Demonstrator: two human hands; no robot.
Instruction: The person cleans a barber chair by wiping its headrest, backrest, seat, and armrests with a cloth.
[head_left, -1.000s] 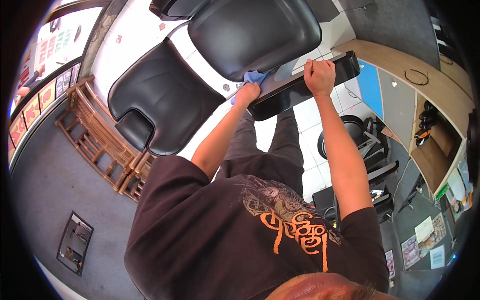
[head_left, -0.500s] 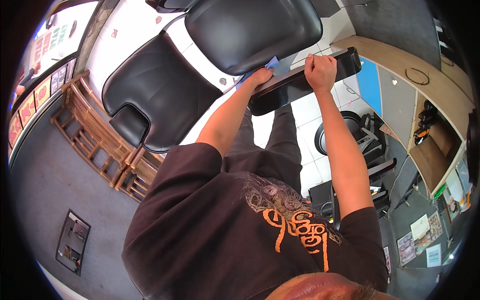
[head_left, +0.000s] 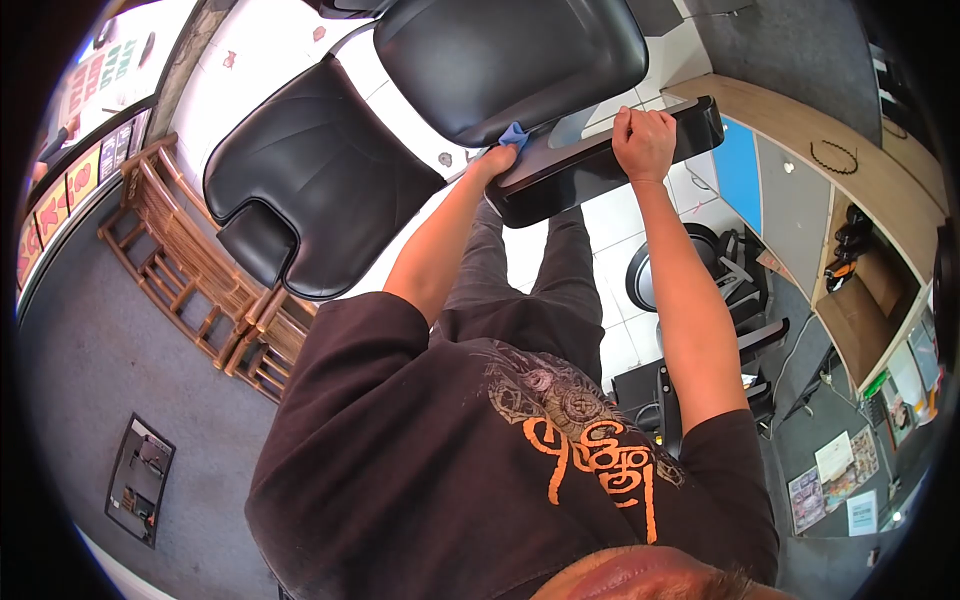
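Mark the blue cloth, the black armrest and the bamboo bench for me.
Blue cloth [head_left: 514, 136]: head view, on its bunched, visible part.
Black armrest [head_left: 587, 177]: head view, on its long glossy side.
Bamboo bench [head_left: 197, 265]: head view, on its slatted middle.

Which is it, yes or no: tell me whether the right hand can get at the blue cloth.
Probably yes: nothing visible blocks the way along the black armrest. The right hand would have to leave the armrest, though, and the left hand holds the blue cloth.
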